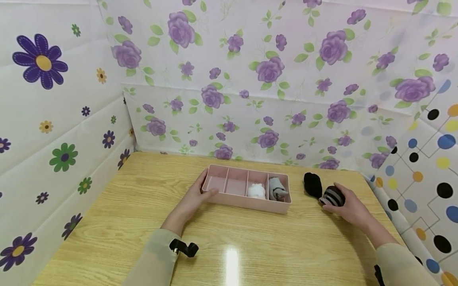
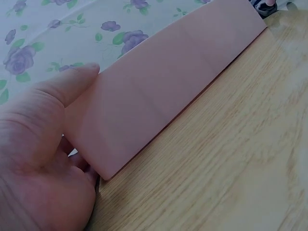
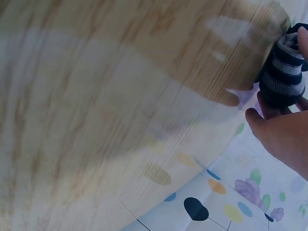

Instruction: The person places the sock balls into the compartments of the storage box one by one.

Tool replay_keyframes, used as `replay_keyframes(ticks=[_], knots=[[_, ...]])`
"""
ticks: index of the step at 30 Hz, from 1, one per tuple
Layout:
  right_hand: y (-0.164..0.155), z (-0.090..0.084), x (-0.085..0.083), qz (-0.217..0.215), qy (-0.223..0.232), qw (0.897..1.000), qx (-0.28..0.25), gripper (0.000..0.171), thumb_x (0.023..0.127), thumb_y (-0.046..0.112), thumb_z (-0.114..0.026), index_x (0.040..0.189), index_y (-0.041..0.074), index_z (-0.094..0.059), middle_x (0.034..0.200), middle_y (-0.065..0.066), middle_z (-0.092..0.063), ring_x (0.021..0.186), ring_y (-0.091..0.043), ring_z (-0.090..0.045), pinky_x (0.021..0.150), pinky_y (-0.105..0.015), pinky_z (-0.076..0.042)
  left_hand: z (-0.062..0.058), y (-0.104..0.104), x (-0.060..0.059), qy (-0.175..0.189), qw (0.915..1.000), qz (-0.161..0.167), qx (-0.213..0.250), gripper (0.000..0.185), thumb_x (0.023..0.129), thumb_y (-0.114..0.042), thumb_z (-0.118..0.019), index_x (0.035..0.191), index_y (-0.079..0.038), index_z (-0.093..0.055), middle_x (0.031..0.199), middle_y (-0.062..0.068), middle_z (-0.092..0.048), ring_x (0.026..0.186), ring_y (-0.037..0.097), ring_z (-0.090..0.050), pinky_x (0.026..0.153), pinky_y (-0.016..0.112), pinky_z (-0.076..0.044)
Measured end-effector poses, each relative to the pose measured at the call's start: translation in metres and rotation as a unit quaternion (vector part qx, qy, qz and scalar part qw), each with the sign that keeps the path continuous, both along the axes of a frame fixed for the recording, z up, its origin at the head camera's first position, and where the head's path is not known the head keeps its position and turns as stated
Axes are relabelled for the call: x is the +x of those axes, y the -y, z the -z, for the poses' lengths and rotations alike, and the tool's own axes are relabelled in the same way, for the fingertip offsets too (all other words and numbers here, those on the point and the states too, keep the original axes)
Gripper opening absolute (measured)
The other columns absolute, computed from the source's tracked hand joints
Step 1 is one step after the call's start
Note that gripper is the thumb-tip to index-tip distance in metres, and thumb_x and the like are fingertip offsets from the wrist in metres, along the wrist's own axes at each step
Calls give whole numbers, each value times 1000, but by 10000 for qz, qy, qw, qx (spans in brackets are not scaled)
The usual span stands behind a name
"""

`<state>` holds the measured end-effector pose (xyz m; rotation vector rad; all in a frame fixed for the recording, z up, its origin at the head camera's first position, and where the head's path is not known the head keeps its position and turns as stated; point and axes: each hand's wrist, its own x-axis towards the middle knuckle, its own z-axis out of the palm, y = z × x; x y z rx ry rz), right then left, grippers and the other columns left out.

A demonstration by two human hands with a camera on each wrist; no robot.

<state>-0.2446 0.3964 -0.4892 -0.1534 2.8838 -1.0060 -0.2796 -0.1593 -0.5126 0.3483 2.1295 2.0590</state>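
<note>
Left hand grips the pink box at nine o'clock; right hand grips the rolled striped sock at three o'clock: likely pickup, calling for steady lifting.

Head cam sits highest and furthest back, facing forward and tipped down, so it takes in most of the bench plus the flowery backdrop. Left wrist cam's way closer and low, tilted, looking along the side of the pink box past the left hand. Right wrist cam's up close too and rolled hard, bench up top, backdrop down low, with the striped bundle and right hand shoved to the right edge. Head and left wrist overlap on the box, head and right wrist on the bundle.
</note>
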Motion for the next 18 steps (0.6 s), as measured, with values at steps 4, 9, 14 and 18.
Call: replay_keyframes(ticks=[4, 9, 14, 18], knots=[[0, 3, 0, -23, -61, 10000, 30, 113, 99, 40, -86, 172, -10, -14, 167, -46, -26, 148, -67, -32, 112, -80, -36, 2, 0, -1, 32, 10000, -12, -9, 98, 107, -7, -74, 180, -17, -9, 184, 12, -15, 163, 41, -26, 132, 56, -26], [2, 3, 1, 152, -124, 9997, 157, 107, 101, 41, -83, 170, -11, -20, 164, -46, -30, 146, -66, -36, 110, -79, -39, 3, 0, -1, 20, 9998, -60, -169, 100, 106, -11, -76, 180, -19, -9, 184, 13, -16, 163, 41, -27, 132, 57, -25], [3, 2, 1, 147, -259, 9995, 128, 104, 101, 37, -84, 171, -9, -22, 164, -46, -30, 146, -67, -35, 110, -80, -38, 1, 0, 0, -65, 9997, -42, -223, 100, 107, -11, -76, 180, -20, -8, 184, 14, -14, 164, 41, -26, 132, 57, -25], [2, 3, 0, 24, -398, 9992, 89, 100, 101, 31, -86, 170, -9, -25, 161, -44, -37, 144, -64, -40, 110, -78, -39, 1, 0, -1, -162, 9997, -13, -186, 102, 107, -11, -75, 180, -20, -4, 184, 14, -11, 165, 40, -23, 133, 56, -23]])
